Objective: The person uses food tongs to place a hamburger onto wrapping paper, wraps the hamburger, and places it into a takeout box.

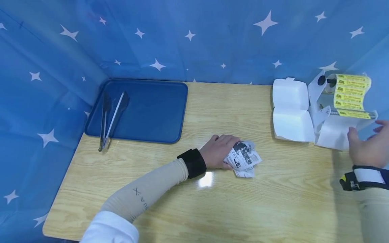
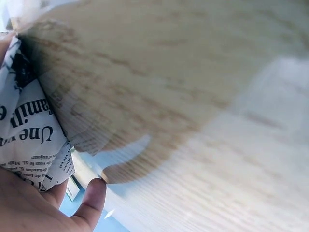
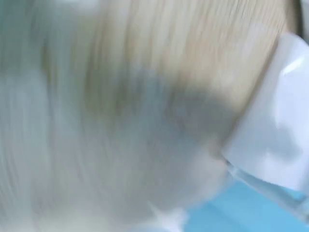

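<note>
On the table, my left hand (image 1: 218, 152) grips the left end of a crumpled bundle of newspaper-print paper (image 1: 244, 158). In the left wrist view the printed paper (image 2: 34, 130) lies against the palm, and the thumb tip is down by the tabletop; what the paper holds inside is hidden. My right hand (image 1: 369, 146) is at the right edge, fingers spread and holding nothing, just in front of a white label dispenser (image 1: 337, 130). A roll of yellow printed labels (image 1: 352, 87) hangs in that dispenser. The right wrist view is blurred, with the white dispenser side (image 3: 275, 125) at its right.
An opened white foam clamshell box (image 1: 293, 125) stands left of the dispenser, against the back. On the left lies a blue tray (image 1: 152, 111) with metal tongs (image 1: 113, 118) across its near edge. A blue star-patterned curtain (image 1: 206, 40) closes off the back and sides.
</note>
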`<state>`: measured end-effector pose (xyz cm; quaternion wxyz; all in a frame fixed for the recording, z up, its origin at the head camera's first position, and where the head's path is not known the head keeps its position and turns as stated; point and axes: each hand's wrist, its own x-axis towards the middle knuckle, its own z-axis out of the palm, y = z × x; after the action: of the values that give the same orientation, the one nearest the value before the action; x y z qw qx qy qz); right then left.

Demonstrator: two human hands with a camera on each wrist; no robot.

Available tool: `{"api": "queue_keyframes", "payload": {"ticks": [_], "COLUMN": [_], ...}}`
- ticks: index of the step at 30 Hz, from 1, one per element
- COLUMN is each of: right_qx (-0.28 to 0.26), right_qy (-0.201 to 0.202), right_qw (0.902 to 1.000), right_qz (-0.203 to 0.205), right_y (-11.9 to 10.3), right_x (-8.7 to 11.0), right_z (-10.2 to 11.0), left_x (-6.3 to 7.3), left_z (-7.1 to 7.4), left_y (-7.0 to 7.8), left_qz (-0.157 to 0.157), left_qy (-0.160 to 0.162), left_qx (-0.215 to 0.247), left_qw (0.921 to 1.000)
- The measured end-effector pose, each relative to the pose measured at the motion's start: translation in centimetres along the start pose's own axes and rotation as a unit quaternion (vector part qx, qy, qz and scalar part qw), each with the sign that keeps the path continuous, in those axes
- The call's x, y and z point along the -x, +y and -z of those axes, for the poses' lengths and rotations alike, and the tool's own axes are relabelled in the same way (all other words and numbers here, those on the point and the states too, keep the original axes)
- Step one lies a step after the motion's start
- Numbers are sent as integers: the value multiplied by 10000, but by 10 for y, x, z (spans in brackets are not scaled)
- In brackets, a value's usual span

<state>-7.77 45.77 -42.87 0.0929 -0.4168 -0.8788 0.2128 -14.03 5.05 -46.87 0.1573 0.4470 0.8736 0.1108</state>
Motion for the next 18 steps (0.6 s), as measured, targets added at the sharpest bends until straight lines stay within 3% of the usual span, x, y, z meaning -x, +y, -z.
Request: {"api": "queue_keyframes", "payload": {"ticks": [2,5,7,13,18], "right_qx": [168,377,490,720,688], "right_qy": [496,697,710,325,412], "right_qw": [9960,9852,9830,9885,9858], "right_qz": [731,1520,1619,1293,1472], "right_y": [-10,-19,-22,-21,-21], "right_x": [2,1,0,-7,-10], "right_z": [3,6,6,3,1], "left_x": [-1,-1,-2,-2,-1], "left_z": [-1,-1,-1,1,1], "left_y": [0,1,2,3,1], "left_qz": [14,40,33,-8,42], "left_qy": [23,-1,-51,-96,-123], "left_qx": [-25,14,61,107,64], "left_qw": [10000,10000,10000,9999,9999]}}
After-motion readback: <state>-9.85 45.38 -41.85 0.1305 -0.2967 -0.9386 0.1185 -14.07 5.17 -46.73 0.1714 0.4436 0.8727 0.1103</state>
